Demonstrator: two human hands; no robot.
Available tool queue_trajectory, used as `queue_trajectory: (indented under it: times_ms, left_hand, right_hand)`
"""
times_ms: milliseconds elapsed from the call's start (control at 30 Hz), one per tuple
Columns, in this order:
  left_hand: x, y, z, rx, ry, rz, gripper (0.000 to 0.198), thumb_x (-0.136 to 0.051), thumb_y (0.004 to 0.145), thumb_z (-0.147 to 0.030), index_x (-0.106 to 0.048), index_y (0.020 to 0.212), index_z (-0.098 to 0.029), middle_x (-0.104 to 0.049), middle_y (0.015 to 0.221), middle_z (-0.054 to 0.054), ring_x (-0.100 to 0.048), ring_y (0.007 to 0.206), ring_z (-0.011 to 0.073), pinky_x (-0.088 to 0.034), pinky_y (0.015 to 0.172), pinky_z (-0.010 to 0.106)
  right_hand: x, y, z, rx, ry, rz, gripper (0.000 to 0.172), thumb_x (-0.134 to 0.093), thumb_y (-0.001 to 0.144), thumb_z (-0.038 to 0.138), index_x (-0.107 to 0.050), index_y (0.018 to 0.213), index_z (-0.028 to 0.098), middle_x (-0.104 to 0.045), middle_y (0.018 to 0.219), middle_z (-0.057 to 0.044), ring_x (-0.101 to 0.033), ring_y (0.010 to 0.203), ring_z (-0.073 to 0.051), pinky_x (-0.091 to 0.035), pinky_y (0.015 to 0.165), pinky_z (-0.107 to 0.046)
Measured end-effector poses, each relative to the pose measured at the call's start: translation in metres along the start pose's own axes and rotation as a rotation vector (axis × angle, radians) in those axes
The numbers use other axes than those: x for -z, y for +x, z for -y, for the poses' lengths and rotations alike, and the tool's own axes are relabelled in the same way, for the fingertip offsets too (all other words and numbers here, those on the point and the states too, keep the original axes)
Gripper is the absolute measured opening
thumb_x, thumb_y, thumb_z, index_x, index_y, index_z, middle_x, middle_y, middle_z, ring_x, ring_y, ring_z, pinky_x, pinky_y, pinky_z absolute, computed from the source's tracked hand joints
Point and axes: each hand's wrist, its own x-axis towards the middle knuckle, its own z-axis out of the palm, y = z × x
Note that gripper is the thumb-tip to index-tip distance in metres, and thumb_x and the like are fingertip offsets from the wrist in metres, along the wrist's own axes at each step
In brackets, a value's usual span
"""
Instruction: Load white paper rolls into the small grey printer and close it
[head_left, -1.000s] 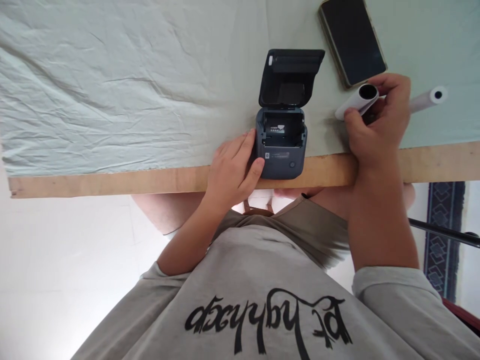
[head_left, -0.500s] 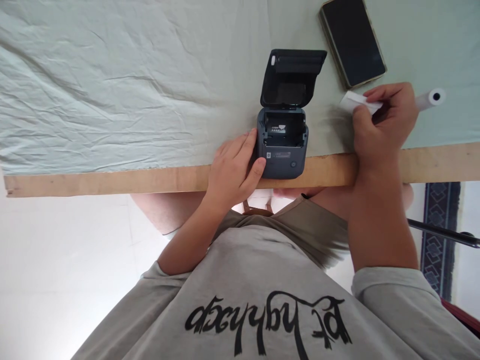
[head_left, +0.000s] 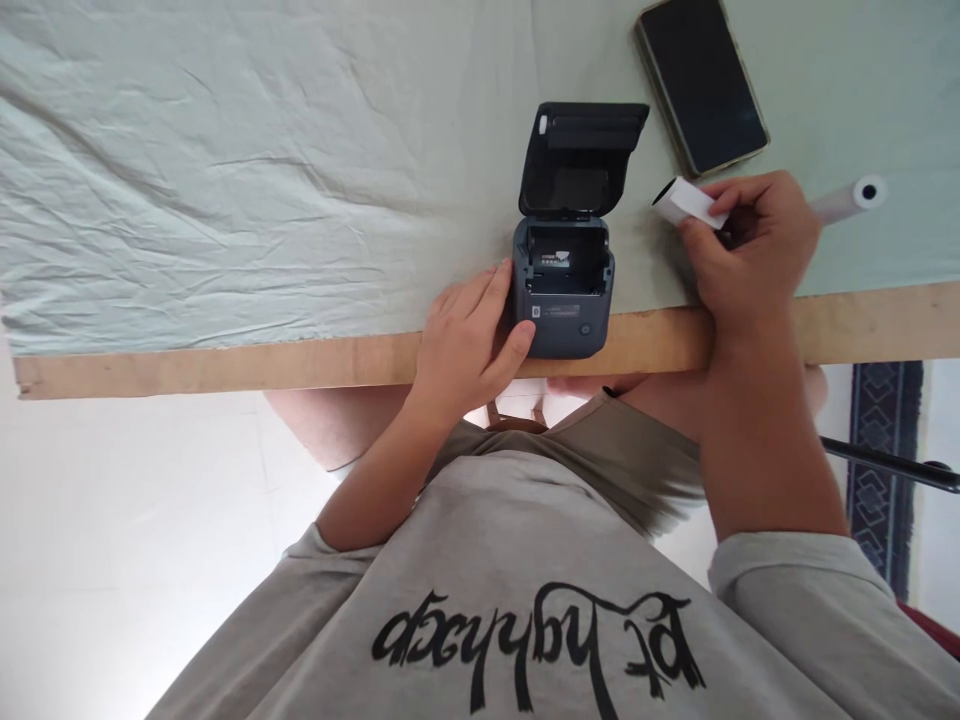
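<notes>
A dark blue-grey portable printer (head_left: 568, 336) sits at the table's front edge, its black lid (head_left: 577, 160) raised and its paper compartment showing. My left hand (head_left: 469, 335) steadies it, fingers laid along its left side and thumb on its front corner. To the right of the printer, my right hand (head_left: 757, 240) pinches a small white paper roll (head_left: 691, 203) between thumb and fingers, slightly above the cloth. The roll's dark end faces left. Another white paper roll (head_left: 851, 200) lies just beyond that hand, partly hidden by it.
A smartphone in a case (head_left: 703, 85) lies behind the right hand. Wrinkled pale green cloth (head_left: 262, 180) covers the table up to a wooden front edge (head_left: 225, 367). My lap is below that edge, and a black bar (head_left: 892, 463) is at the lower right.
My right hand has moved a little left with the paper roll, turning it so that its dark end shows. My left hand and the printer stay nearly still.
</notes>
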Motion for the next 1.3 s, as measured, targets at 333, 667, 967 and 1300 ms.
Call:
queue_trajectory:
  times_ms: [333,667,967,1300]
  left_hand:
    - [-0.004,0.000,0.002,-0.016,-0.008,-0.026,0.077,-0.020,0.112,-0.066,-0.049,0.158,-0.011,-0.065,0.152,0.020,-0.063,0.138,0.0341,-0.047,0.117,0.049]
    - [-0.001,0.000,0.002,-0.018,-0.013,-0.021,0.075,-0.023,0.112,-0.065,-0.048,0.159,-0.012,-0.066,0.151,0.021,-0.063,0.139,0.0353,-0.048,0.116,0.050]
    - [0.000,0.000,0.003,-0.029,-0.010,-0.010,0.076,-0.023,0.112,-0.065,-0.047,0.159,-0.010,-0.064,0.153,0.021,-0.063,0.140,0.0346,-0.047,0.118,0.049]
    - [0.002,0.002,0.002,-0.004,-0.041,0.001,0.074,-0.025,0.111,-0.067,-0.047,0.160,-0.015,-0.064,0.153,0.020,-0.062,0.141,0.0366,-0.047,0.119,0.051]
  right_hand:
    - [-0.007,-0.006,0.030,0.141,0.229,-0.003,0.027,-0.076,0.069,0.009,-0.062,0.083,0.026,-0.080,0.094,-0.005,-0.074,0.086,-0.021,-0.056,0.078,-0.037]
    - [-0.029,-0.007,0.078,0.375,0.167,0.367,0.017,-0.073,0.089,0.020,-0.066,0.092,0.036,-0.083,0.108,0.004,-0.077,0.104,-0.024,-0.063,0.094,-0.045]
    - [-0.042,-0.013,0.061,0.182,0.479,0.242,0.027,-0.083,0.088,0.050,-0.064,0.091,0.033,-0.082,0.106,0.001,-0.076,0.097,-0.023,-0.065,0.087,-0.043]
    - [-0.046,-0.018,0.069,0.077,0.364,0.308,0.019,-0.074,0.090,0.044,-0.061,0.094,0.032,-0.079,0.117,0.000,-0.075,0.108,-0.024,-0.063,0.096,-0.047]
